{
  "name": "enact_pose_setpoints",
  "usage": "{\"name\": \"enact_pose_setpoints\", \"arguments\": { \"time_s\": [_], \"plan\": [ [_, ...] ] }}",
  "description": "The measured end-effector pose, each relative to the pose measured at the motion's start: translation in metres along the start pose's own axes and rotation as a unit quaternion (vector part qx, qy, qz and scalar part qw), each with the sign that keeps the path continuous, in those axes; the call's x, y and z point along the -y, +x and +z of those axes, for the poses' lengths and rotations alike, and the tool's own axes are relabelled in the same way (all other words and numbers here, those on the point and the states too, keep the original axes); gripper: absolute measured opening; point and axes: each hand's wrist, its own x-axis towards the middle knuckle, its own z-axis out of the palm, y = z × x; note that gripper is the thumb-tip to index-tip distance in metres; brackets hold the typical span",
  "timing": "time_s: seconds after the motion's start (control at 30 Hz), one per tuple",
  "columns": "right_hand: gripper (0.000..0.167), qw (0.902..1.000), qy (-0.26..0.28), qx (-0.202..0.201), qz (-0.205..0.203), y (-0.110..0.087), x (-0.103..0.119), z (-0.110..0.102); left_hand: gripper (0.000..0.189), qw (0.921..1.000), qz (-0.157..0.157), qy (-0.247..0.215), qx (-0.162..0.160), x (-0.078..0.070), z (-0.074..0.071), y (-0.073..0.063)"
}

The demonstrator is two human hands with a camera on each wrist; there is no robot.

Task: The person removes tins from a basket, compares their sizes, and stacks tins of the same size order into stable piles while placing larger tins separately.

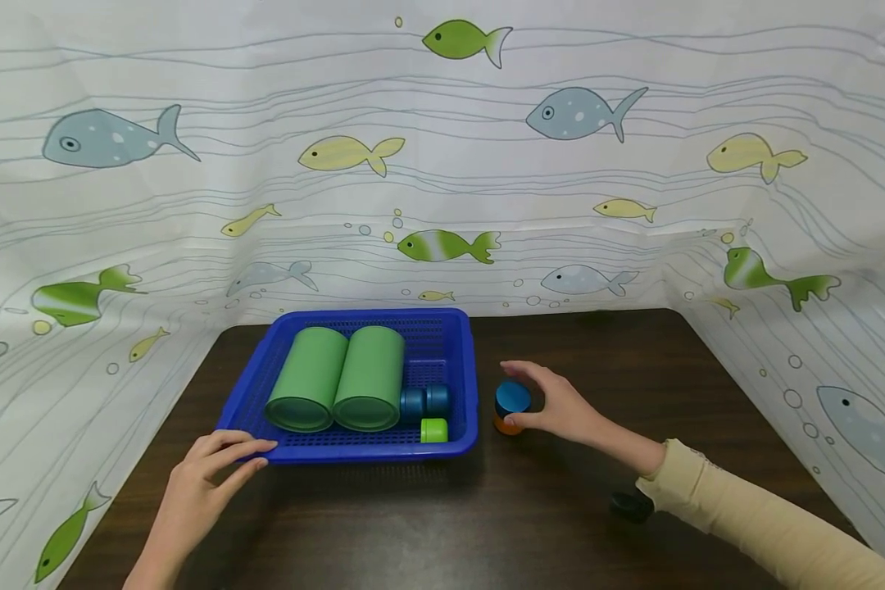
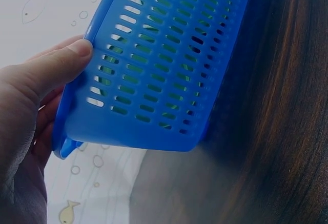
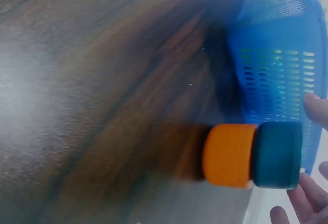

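Observation:
A blue perforated plastic basket (image 1: 420, 451) stands on the table, its near left corner gripped by my left hand (image 1: 205, 475). In the left wrist view the thumb (image 2: 72, 55) lies on the outer side of the rim and the other fingers are behind it. Inside lie two large green cylinders (image 1: 306, 369), small dark blue containers (image 1: 425, 401) and a small lime green one (image 1: 433, 430). Right of the basket, a small blue piece (image 1: 513, 397) sits on an orange piece (image 1: 507, 426). My right hand (image 1: 560, 403) curves loosely around this stack, with a gap at the index finger.
The dark wooden table (image 1: 442, 524) is bordered at the back and sides by a white fish-print sheet (image 1: 442, 188). A small black object (image 1: 632, 506) shows by the right sleeve (image 1: 767, 512).

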Motion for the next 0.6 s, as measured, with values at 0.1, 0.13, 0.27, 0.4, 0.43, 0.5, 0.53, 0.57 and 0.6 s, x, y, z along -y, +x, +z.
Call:
{"name": "enact_pose_setpoints", "arguments": {
  "time_s": [0.1,0.13,0.27,0.4,0.43,0.5,0.53,0.57,0.6],
  "plan": [
    [0.075,0.9999,-0.008,-0.003,-0.007,0.004,0.006,-0.002,0.048,1.0000,0.003,-0.001,-0.003,0.000,0.001,0.000],
    [0.075,0.9999,-0.012,-0.003,-0.009,0.005,0.009,-0.003,0.048,1.0000,0.002,0.002,-0.002,0.000,0.001,0.000],
    [0.074,0.9993,-0.025,-0.004,-0.027,0.013,0.018,-0.008,0.048,1.0000,-0.003,0.004,-0.001,0.001,0.001,0.000],
    [0.073,0.9985,-0.027,-0.003,-0.048,0.024,0.028,-0.011,0.047,1.0000,-0.008,0.003,-0.001,0.000,0.001,-0.001],
    [0.073,0.9982,-0.029,-0.002,-0.053,0.027,0.031,-0.012,0.047,1.0000,-0.008,0.002,-0.002,0.000,0.002,-0.001],
    [0.073,0.9973,-0.039,0.000,-0.062,0.033,0.036,-0.012,0.047,0.9999,-0.008,0.000,-0.006,-0.001,0.002,-0.001],
    [0.073,0.9969,-0.045,0.002,-0.065,0.037,0.039,-0.012,0.048,0.9999,-0.007,-0.003,-0.009,-0.001,0.002,-0.001],
    [0.073,0.9965,-0.049,0.004,-0.067,0.040,0.042,-0.012,0.048,0.9999,-0.004,-0.007,-0.014,-0.001,0.003,-0.002],
    [0.073,0.9962,-0.055,0.007,-0.067,0.043,0.045,-0.012,0.048,0.9998,-0.003,-0.010,-0.016,-0.001,0.003,-0.002]
  ]
}}
